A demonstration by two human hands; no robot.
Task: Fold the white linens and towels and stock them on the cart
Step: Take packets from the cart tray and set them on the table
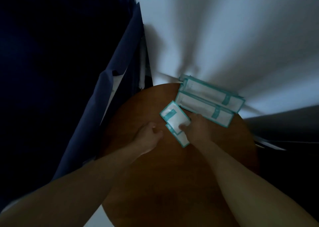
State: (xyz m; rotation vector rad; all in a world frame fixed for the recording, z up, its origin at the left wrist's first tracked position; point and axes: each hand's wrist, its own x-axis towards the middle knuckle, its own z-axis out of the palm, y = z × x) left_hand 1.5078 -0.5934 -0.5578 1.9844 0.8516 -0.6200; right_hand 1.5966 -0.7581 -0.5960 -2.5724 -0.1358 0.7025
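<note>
**Dimly seen: right hand on a small packet, round table, white cloth behind**

Dimly lit throughout, looking down over two bare forearms onto a round wooden table (164, 175).

Right hand (198, 128) at the near corner of a small packet (172, 118), white with teal edging and a teal bar. Thumb on its top face, fingers curled at its edge, pinching it. Packet tilted, partly covering a second small packet (181, 138) of the same kind, which lies flat on the wood just below.

Left hand (146, 138) resting on the table a little left of both packets, apart from them. Fingers loosely curled, holding nothing.

Further back and right, two long packets (205, 111) side by side, again white with teal borders and a teal band near one end. Far ends hanging over the table's edge. More of the same apparently stacked beneath.

Faint print on the packet faces, too small and dark to read. No brand legible.

White cloth (207, 28) hanging in soft vertical folds behind the table, reaching down to its far edge and to the long packets. Linen or curtain: cannot tell.

Dark blue curtain (112, 88) down the left side, beside the white cloth.
</note>
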